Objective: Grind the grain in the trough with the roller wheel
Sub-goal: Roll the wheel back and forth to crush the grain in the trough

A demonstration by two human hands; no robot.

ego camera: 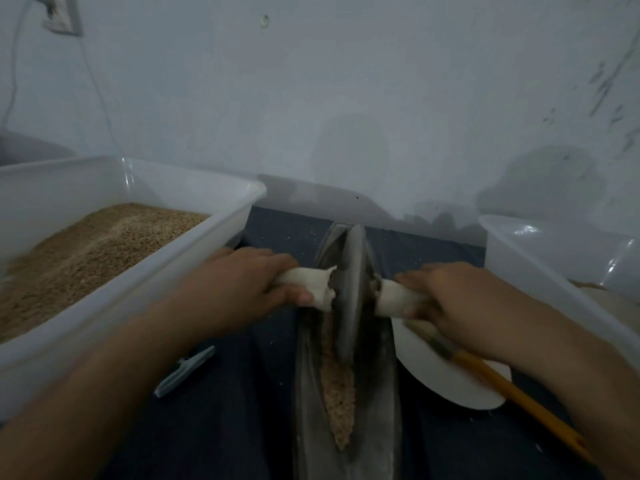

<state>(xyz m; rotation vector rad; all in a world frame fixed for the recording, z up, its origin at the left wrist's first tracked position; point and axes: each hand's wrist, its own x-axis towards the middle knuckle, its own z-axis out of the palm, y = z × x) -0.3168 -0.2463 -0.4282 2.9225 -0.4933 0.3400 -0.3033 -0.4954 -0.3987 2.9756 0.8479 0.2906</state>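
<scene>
A dark metal boat-shaped trough (304, 393) runs away from me down the middle of the dark cloth. A strip of pale crushed grain (337, 386) lies along its groove. The grey roller wheel (351, 289) stands on edge in the groove near the far end. Its axle sticks out on both sides, wrapped in white cloth. My left hand (242, 282) grips the left cloth-wrapped handle (311, 284). My right hand (446, 299) grips the right handle (394, 299).
A white plastic tub (221, 230) holding brown grain (86, 251) stands at the left. Another white tub (540, 258) stands at the right. A white plate (426, 368) with a yellow-handled brush (512, 393) lies right of the trough. A small grey plastic piece (185, 370) lies left of it. A wall is close behind.
</scene>
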